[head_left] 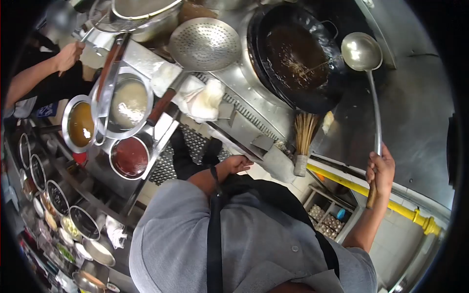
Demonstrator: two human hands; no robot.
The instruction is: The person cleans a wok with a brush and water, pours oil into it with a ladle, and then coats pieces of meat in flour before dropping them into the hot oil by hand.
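Note:
My right hand (381,171) is closed round the wooden-ended handle of a long steel ladle (362,51). The ladle's bowl is over the right rim of a black wok (334,88), and a thin streak runs from it to a frothy patch in the dark liquid (293,51) in the wok. My left hand (238,163) hangs by my waist with nothing in it, its fingers loosely apart. Between my hands lie a bamboo wok brush (305,139) and a pale scrap (328,122) on the stove ledge.
A perforated strainer (205,45) rests beside the wok, near a crumpled white cloth (207,100). Bowls of red sauce (129,157), pale liquid (129,102) and amber liquid (81,124) stand left. Another person's hand (70,56) grips a wire skimmer's handle. A yellow pipe (351,185) runs along the stove front.

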